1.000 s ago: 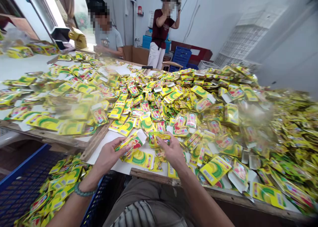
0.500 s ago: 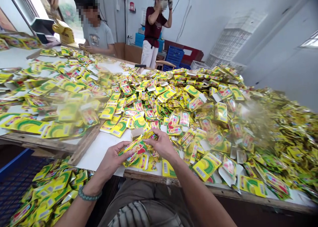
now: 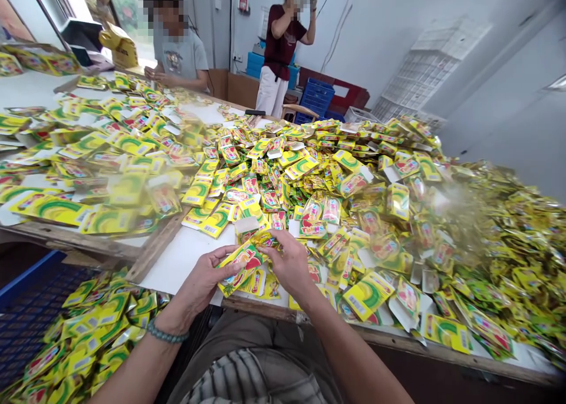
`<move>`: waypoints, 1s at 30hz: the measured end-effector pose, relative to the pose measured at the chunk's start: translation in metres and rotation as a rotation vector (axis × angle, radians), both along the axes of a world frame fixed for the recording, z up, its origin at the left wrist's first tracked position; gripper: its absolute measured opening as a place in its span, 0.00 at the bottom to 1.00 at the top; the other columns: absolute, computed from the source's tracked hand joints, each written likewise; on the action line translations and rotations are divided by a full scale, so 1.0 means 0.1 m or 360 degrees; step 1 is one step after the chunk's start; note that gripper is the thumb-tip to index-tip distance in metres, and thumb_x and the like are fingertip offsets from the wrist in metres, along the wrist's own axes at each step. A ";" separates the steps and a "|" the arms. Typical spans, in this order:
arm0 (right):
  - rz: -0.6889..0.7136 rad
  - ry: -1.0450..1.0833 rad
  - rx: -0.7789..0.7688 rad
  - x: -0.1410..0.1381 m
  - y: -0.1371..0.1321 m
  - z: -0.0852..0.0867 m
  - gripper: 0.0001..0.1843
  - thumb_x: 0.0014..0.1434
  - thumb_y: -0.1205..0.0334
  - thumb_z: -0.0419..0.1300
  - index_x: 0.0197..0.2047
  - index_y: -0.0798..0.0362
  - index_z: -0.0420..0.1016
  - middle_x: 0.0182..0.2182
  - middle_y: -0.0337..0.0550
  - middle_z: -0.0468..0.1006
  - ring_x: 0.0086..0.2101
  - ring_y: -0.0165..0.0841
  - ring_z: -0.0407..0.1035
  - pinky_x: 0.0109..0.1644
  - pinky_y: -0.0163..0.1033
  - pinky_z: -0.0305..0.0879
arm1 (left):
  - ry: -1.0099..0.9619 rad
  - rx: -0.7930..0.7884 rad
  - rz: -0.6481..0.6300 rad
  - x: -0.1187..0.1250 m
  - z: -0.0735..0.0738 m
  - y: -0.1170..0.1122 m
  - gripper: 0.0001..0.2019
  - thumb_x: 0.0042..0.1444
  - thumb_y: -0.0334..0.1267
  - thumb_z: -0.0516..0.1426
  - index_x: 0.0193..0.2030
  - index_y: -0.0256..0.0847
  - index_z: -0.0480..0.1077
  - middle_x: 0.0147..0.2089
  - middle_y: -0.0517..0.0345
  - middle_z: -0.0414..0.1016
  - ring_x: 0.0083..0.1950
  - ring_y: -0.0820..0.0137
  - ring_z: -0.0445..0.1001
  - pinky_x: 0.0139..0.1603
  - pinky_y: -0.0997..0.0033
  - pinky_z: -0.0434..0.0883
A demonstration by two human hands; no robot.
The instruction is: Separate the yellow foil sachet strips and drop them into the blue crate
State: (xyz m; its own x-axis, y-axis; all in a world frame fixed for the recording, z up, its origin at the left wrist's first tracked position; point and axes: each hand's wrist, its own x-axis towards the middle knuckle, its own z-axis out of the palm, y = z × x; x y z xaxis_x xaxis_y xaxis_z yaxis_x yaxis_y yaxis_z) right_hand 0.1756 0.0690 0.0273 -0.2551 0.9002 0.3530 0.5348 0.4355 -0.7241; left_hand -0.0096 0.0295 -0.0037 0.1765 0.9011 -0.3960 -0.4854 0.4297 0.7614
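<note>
My left hand (image 3: 204, 278) is closed around a small yellow-and-green candy box (image 3: 242, 263) with red fruit printed on it, tilted just above the table's near edge. At the upper right end of that box, the fingers of my right hand (image 3: 289, 265) pinch a shiny yellow packet (image 3: 264, 239). Whether this packet is partly inside the box cannot be made out. Just behind, an open carton end (image 3: 246, 227) shows its pale inside. Below my hands lie more boxes and packets, partly covered by them.
A heap of boxes (image 3: 300, 167) covers the table's middle, with loose foil packets (image 3: 508, 239) piled at right. A wooden strip (image 3: 157, 248) divides the tabletop. Lower left, a blue crate (image 3: 30, 298) stands beside filled boxes (image 3: 97, 327). Two people (image 3: 179, 53) (image 3: 283, 44) are across the table.
The camera view has shifted slightly. My left hand still holds the candy box, now turned a little more face-up, and my right fingers stay at its end.
</note>
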 end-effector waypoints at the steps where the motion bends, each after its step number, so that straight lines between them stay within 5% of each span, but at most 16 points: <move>1: 0.0009 0.0001 -0.0007 -0.02 -0.01 0.00 0.15 0.56 0.67 0.60 0.47 0.51 0.76 0.42 0.46 0.79 0.44 0.38 0.72 0.50 0.40 0.67 | -0.0003 -0.0010 0.0007 0.00 -0.01 0.00 0.24 0.39 0.37 0.71 0.46 0.37 0.75 0.38 0.53 0.83 0.35 0.65 0.81 0.39 0.68 0.77; 5: 0.0232 0.0022 -0.0216 -0.02 -0.04 0.05 0.14 0.58 0.66 0.59 0.48 0.49 0.76 0.44 0.45 0.80 0.43 0.36 0.73 0.49 0.39 0.68 | 0.0098 -0.0002 0.0081 -0.01 -0.07 -0.03 0.23 0.41 0.39 0.70 0.46 0.37 0.75 0.40 0.53 0.83 0.36 0.64 0.81 0.41 0.67 0.77; 11: -0.0119 0.0260 -0.0367 -0.05 -0.05 0.01 0.08 0.51 0.57 0.65 0.31 0.53 0.76 0.25 0.38 0.74 0.25 0.28 0.65 0.31 0.33 0.63 | 0.0304 0.0132 0.0204 0.01 -0.06 -0.08 0.25 0.37 0.40 0.71 0.46 0.38 0.77 0.42 0.54 0.82 0.40 0.64 0.80 0.43 0.68 0.76; 16: -0.0012 0.0558 -0.0758 -0.08 -0.02 -0.05 0.15 0.44 0.53 0.68 0.29 0.53 0.73 0.21 0.34 0.69 0.22 0.27 0.63 0.28 0.32 0.62 | 0.0438 0.0194 0.0157 -0.06 -0.07 -0.07 0.26 0.37 0.43 0.71 0.46 0.37 0.77 0.44 0.52 0.82 0.44 0.60 0.79 0.47 0.64 0.75; 24: 0.0076 0.0066 -0.0502 -0.10 -0.14 0.02 0.07 0.54 0.64 0.57 0.28 0.52 0.75 0.23 0.38 0.74 0.26 0.30 0.66 0.33 0.33 0.60 | 0.0539 0.0230 0.0073 -0.07 -0.02 -0.07 0.25 0.37 0.44 0.70 0.44 0.37 0.79 0.42 0.52 0.82 0.44 0.58 0.78 0.49 0.63 0.73; 30: 0.0443 0.0502 -0.1130 -0.11 -0.18 -0.07 0.14 0.59 0.54 0.56 0.47 0.50 0.66 0.26 0.37 0.76 0.28 0.31 0.69 0.34 0.34 0.64 | 0.0453 0.0190 0.0079 -0.04 -0.04 -0.12 0.22 0.39 0.44 0.70 0.42 0.36 0.78 0.39 0.53 0.82 0.38 0.64 0.78 0.42 0.68 0.73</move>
